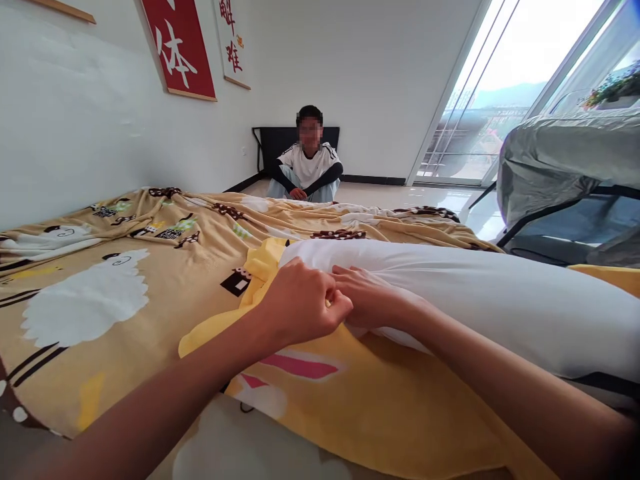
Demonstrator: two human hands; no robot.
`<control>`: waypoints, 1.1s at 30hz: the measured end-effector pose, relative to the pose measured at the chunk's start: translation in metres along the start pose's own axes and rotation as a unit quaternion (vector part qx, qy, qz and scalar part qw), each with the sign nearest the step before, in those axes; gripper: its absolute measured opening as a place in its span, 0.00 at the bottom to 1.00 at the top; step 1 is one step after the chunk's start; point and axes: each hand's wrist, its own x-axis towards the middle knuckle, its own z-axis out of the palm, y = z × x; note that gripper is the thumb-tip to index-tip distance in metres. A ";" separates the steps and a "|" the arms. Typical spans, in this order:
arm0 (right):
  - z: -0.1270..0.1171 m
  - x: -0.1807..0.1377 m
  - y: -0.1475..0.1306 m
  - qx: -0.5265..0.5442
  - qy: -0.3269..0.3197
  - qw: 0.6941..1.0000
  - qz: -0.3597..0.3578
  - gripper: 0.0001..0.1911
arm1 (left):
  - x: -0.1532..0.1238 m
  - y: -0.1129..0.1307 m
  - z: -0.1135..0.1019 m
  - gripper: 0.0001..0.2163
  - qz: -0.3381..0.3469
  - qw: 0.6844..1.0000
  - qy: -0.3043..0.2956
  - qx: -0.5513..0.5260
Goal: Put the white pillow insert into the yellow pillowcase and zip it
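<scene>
A: Nearest first. What are the 2 hands doing?

B: Left hand [300,303] is balled tight, fingers curled in, a pinch of yellow cloth showing between thumb and knuckles. That cloth is the open hem of the yellow pillowcase [380,400]. Right hand [373,297] touches the left, fingers bent and lying on the white pillow [500,300]. Thumb hidden, so I cannot tell if it grips or only presses.

A: Where do pillow and case lie?

B: Case spread flat under both forearms. Pillow rests on top of it, long side running away to the right, mostly bare.

A: Step in hand?

B: My reading: working the hem at the pillow's near end. Cover is barely on, so it is early. The next move calls for a firm hold on the hem with 1 hand while the other steadies the soft pillow, which will sag.

A: Beyond that?

B: Sheep-print blanket [100,293] underneath. Farther off, 1 seated person [307,170] by the far wall, hands well apart from these. Red wall hanging [180,47] up left.
</scene>
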 end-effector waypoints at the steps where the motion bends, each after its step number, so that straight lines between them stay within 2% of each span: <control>1: 0.001 -0.002 -0.002 0.007 -0.006 1.000 0.003 0.09 | 0.001 0.003 0.000 0.12 -0.002 1.000 0.006 -0.013; 4: 0.002 -0.004 0.002 0.046 0.006 0.999 -0.002 0.16 | 0.004 0.005 0.001 0.09 -0.026 0.996 -0.005 -0.083; 6: 0.004 -0.004 0.012 0.087 0.049 0.995 -0.007 0.19 | 0.000 0.000 0.006 0.07 -0.041 0.991 -0.059 -0.109; 8: 0.009 -0.004 0.020 0.121 0.097 0.988 -0.010 0.25 | -0.009 -0.009 0.015 0.06 -0.047 0.990 -0.122 -0.057; 10: 0.019 -0.006 0.018 0.122 0.130 0.984 -0.004 0.32 | -0.022 -0.018 0.025 0.09 -0.044 0.983 -0.173 0.041; 12: 0.031 -0.014 0.005 0.077 0.150 0.986 0.002 0.34 | -0.036 -0.023 0.032 0.10 -0.030 0.971 -0.214 0.107; 14: 0.046 -0.030 -0.017 -0.012 0.187 0.982 -0.005 0.32 | -0.046 -0.027 0.035 0.12 -0.023 0.959 -0.248 0.135; 16: 0.062 -0.056 -0.038 -0.128 0.242 0.962 -0.010 0.31 | -0.054 -0.029 0.035 0.14 -0.031 0.953 -0.263 0.149; 19: 0.081 -0.098 -0.051 -0.269 0.295 0.916 0.049 0.34 | -0.063 -0.032 0.037 0.15 -0.039 0.951 -0.265 0.156; 22: 0.090 -0.122 -0.035 -0.318 0.297 0.897 0.082 0.37 | -0.070 -0.029 0.043 0.15 -0.017 0.951 -0.261 0.162; 24: 0.088 -0.122 -0.017 -0.303 0.290 0.907 0.039 0.36 | -0.074 -0.021 0.048 0.13 0.038 0.948 -0.256 0.184; 26: 0.078 -0.112 -0.002 -0.251 0.264 0.931 -0.002 0.34 | -0.077 -0.008 0.051 0.12 0.101 0.939 -0.251 0.214; 29: 0.047 -0.092 0.004 -0.159 0.194 0.968 0.015 0.32 | -0.076 0.012 0.051 0.11 0.136 0.930 -0.233 0.250; 31: 0.022 -0.078 -0.002 -0.114 0.159 0.979 0.059 0.29 | -0.070 0.023 0.046 0.09 0.156 0.939 -0.179 0.248; 33: 0.002 -0.062 -0.010 -0.061 0.131 0.986 0.086 0.22 | -0.058 0.030 0.039 0.09 0.167 0.959 -0.094 0.209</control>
